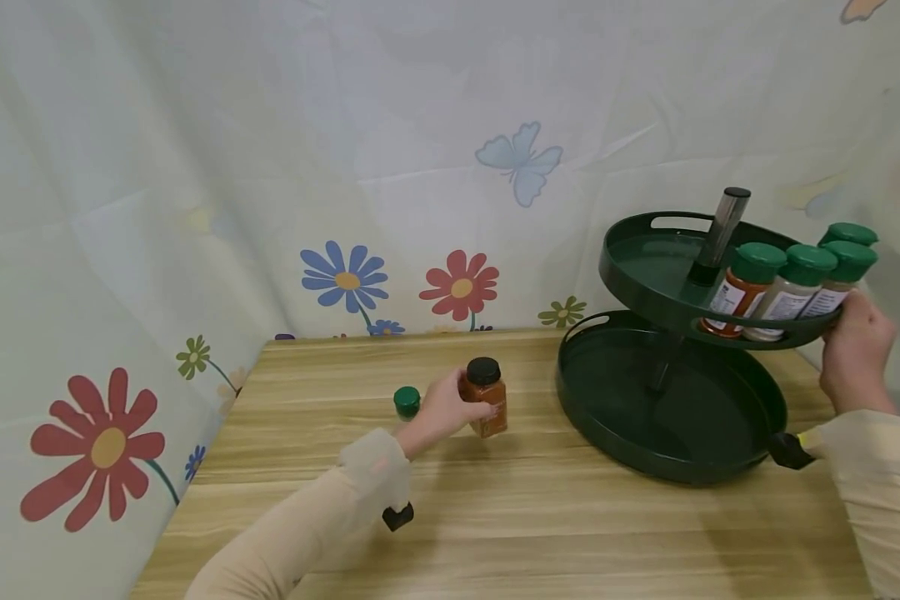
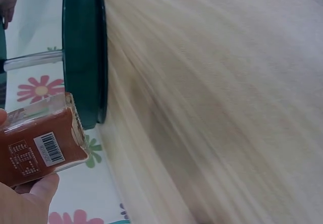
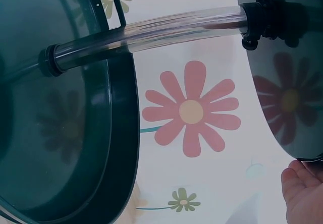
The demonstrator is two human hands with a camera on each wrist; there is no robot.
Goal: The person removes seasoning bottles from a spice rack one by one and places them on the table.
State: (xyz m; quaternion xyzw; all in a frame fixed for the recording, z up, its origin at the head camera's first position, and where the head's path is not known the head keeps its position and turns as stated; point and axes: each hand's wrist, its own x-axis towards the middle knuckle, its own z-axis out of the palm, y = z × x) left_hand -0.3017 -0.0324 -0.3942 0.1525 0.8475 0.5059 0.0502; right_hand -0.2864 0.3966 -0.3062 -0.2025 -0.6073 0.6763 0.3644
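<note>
My left hand (image 1: 438,410) grips a spice jar (image 1: 487,404) with a black cap and orange-brown powder inside. In the left wrist view the jar (image 2: 43,143) shows a barcode label, with the thumb along its side. Just left of that hand, a green-capped jar (image 1: 407,400) is partly hidden behind it. My right hand (image 1: 861,350) holds the right rim of the upper tray (image 1: 637,279) of a dark green two-tier rack. Fingertips (image 3: 295,176) of that hand show at the tray's edge in the right wrist view. Several green-capped spice jars (image 1: 783,292) stand along this tray's front right.
The rack's lower tray (image 1: 592,429) rests on the wooden table (image 1: 495,517), right of the left hand. A post (image 1: 722,225) rises through both tiers. Behind the table hangs a pale cloth (image 1: 420,167) printed with flowers and butterflies.
</note>
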